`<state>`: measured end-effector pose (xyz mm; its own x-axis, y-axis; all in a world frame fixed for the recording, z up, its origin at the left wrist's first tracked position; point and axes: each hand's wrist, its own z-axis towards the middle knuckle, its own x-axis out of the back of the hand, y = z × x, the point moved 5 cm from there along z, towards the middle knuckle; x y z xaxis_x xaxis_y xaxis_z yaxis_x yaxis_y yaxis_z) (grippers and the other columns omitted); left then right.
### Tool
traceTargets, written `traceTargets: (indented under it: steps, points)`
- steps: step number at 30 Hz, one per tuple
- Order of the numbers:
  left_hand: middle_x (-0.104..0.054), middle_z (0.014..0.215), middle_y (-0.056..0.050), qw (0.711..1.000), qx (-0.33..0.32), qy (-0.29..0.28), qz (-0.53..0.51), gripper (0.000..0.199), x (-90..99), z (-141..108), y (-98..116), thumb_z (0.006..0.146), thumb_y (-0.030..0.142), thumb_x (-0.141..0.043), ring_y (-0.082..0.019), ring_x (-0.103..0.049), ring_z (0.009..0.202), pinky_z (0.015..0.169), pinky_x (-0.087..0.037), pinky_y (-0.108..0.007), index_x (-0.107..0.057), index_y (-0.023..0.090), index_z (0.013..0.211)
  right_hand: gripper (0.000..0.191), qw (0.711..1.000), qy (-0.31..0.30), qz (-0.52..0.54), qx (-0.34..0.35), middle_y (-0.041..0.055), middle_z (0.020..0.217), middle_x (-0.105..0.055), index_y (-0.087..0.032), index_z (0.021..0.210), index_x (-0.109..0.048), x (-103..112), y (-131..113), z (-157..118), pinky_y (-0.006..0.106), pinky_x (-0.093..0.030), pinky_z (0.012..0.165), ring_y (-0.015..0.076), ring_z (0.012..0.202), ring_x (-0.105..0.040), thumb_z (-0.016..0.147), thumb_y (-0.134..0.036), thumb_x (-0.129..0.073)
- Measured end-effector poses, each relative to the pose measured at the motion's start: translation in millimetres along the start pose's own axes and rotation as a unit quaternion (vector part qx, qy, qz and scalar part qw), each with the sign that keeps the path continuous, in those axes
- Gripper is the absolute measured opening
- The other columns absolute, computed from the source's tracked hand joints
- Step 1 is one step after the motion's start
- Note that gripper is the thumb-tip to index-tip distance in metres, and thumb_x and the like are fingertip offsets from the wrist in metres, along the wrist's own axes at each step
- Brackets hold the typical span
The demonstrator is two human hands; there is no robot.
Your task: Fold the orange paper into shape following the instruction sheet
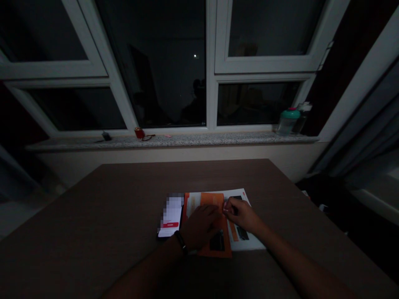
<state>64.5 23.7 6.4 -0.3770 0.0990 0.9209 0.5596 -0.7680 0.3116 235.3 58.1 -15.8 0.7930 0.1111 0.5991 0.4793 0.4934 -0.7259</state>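
My left hand [199, 226] lies flat on an orange booklet [222, 247], its fingers spread toward the middle of the sheet, with a dark wristband around the wrist. My right hand [241, 214] rests at the booklet's upper right edge with its fingers bunched. Something small and pale pink shows at those fingertips, too dim to identify. The booklet lies on a white printed sheet [247, 241]. A smartphone [170, 216] with a blurred, lit screen sits just left of my left hand, not touched by it.
The papers lie on a brown wooden table [134, 187]. Behind it, a granite windowsill [187, 140] holds a green-lidded bottle [288, 121], a red cup [139, 133], glasses [148, 137] and a small dark object [106, 136]. Dark window panes stand above; a curtain hangs right.
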Motion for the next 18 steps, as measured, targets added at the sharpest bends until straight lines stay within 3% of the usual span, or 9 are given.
traceTargets:
  steps: [3, 11, 14, 18]
  points:
    - [-0.050, 0.140, -0.007, 1.000, 0.002, 0.002, -0.004, 0.045, 0.1, -0.6, -0.3, 0.093, 0.032, -0.058, -0.025, -0.043, 0.129, 0.109, -0.034, -0.041, -0.045, 0.025, 0.135, 0.008, 1.000, -0.021, 0.003, 0.011, -0.0034, 0.068, -0.056, -0.020, 0.078, -0.055, -2.3, -1.6, -0.9, 0.021, -0.038, 0.056, 0.0114, 0.059, -0.050, 0.082, -0.019, -0.063]
    - [-0.060, 0.125, -0.006, 1.000, 0.007, -0.019, -0.013, 0.031, -2.7, 2.4, -5.0, 0.091, 0.035, -0.063, -0.026, -0.052, 0.116, 0.098, -0.040, -0.040, -0.056, 0.022, 0.118, 0.012, 0.995, -0.070, -0.021, 0.072, -0.0024, 0.071, -0.056, -0.020, 0.074, -0.055, -10.4, -9.7, -5.2, 0.021, -0.038, 0.059, 0.0125, 0.065, -0.054, 0.076, -0.010, -0.060]
    - [-0.061, 0.123, -0.007, 1.000, 0.009, -0.021, -0.012, 0.030, -3.8, 2.8, -6.9, 0.089, 0.036, -0.065, -0.027, -0.053, 0.114, 0.098, -0.040, -0.041, -0.057, 0.021, 0.114, 0.017, 0.993, -0.046, -0.032, 0.100, -0.0010, 0.074, -0.057, -0.020, 0.070, -0.052, -8.9, -8.8, 0.3, 0.022, -0.039, 0.062, 0.0134, 0.068, -0.055, 0.075, -0.004, -0.055]
    - [-0.058, 0.128, -0.008, 1.000, 0.012, -0.015, -0.019, 0.032, -4.1, 0.6, -7.4, 0.089, 0.033, -0.063, -0.028, -0.051, 0.119, 0.100, -0.039, -0.042, -0.056, 0.022, 0.119, 0.018, 0.994, 0.014, -0.079, 0.075, -0.0009, 0.072, -0.055, -0.020, 0.072, -0.051, -1.8, 0.4, 9.5, 0.023, -0.039, 0.064, 0.0144, 0.069, -0.054, 0.076, -0.003, -0.053]
